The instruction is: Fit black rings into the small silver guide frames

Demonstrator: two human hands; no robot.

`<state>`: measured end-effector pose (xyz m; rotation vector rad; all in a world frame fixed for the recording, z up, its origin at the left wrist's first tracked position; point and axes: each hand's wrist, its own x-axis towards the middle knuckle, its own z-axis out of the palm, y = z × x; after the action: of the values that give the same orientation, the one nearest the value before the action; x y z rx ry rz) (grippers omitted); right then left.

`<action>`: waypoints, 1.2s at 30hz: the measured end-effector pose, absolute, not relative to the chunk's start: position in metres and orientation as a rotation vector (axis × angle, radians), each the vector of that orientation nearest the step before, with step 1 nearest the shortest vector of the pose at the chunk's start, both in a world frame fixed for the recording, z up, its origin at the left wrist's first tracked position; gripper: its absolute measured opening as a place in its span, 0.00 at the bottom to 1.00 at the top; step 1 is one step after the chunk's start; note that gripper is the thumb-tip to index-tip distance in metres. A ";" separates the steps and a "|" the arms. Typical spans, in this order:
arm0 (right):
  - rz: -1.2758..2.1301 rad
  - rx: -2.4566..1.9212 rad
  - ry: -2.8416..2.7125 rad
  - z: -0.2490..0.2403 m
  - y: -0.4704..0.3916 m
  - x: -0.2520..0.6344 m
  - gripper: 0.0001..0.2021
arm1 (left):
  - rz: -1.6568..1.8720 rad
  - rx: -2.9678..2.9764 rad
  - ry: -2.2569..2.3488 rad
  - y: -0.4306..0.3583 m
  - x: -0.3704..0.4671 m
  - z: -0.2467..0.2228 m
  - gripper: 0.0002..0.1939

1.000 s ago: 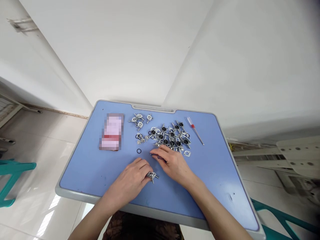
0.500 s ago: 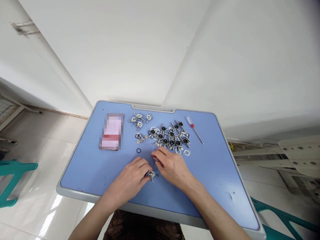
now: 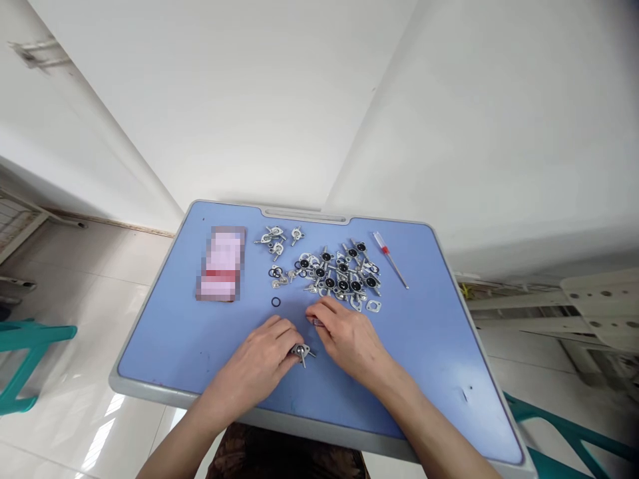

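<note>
Metal fitting (image 3: 301,351) is gripped on its left side by the fingers of the left hand (image 3: 264,356), over the near half of the blue worktop (image 3: 424,372). Just beside it, the right hand (image 3: 349,336) has its fingers pinched around a small purplish item (image 3: 318,322), mostly hidden. Beyond them lie a black ring (image 3: 275,302) and a cluster of metal parts (image 3: 343,268).

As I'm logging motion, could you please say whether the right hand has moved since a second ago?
Yes: the right hand shifted slightly rightward, away from the lone black ring.
</note>
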<state>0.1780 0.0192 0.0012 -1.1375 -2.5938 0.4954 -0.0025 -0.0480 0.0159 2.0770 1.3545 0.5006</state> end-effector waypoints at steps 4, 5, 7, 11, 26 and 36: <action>0.664 -1.192 -2.542 0.003 0.020 0.181 0.10 | 0.475 2.069 1.364 -0.048 -0.002 0.017 0.03; 0.714 -1.202 -2.525 0.004 0.021 0.182 0.09 | 0.468 2.064 1.365 -0.048 -0.002 0.017 0.03; 0.810 -1.224 -2.482 0.007 0.023 0.185 0.08 | 0.460 2.057 1.366 -0.048 -0.001 0.018 0.04; 0.894 -1.326 -2.407 0.012 0.028 0.189 0.05 | 0.457 2.049 1.362 -0.048 -0.001 0.018 0.04; 0.719 -1.223 -2.506 0.006 0.028 0.184 0.07 | 0.486 2.052 1.363 -0.047 -0.002 0.018 0.03; 0.767 -1.199 -2.514 0.010 0.026 0.185 0.07 | 0.482 2.055 1.361 -0.047 -0.002 0.018 0.03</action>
<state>0.1853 0.0258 0.0101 -1.1986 -2.5144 0.7665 -0.0022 -0.0473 0.0178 2.0552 1.3611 0.4816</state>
